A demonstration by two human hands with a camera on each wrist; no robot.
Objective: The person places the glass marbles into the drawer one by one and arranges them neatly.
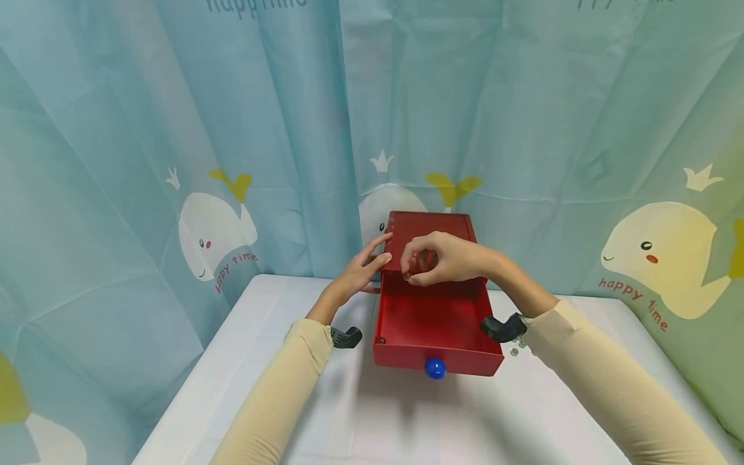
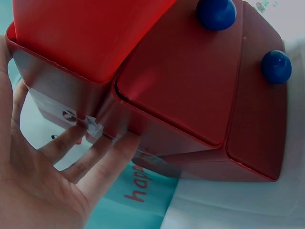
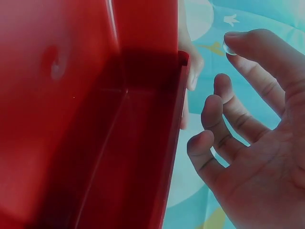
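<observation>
A red box (image 1: 430,226) stands at the back of the white table (image 1: 407,420), its top drawer (image 1: 433,320) pulled out toward me with a blue knob (image 1: 434,368) on its front. My left hand (image 1: 378,257) lies with straight fingers against the box's left side, and its fingers (image 2: 90,152) press the red wall (image 2: 190,95). My right hand (image 1: 411,274) hovers over the back of the open drawer and pinches a small clear bead (image 3: 228,47) at its fingertips. The drawer's inside (image 3: 95,143) looks empty where it shows.
A few small clear beads (image 1: 516,349) lie on the table just right of the drawer front. Two more blue knobs (image 2: 217,13) (image 2: 276,67) sit on closed drawer fronts. A blue whale-print curtain (image 1: 174,161) hangs close behind and on both sides.
</observation>
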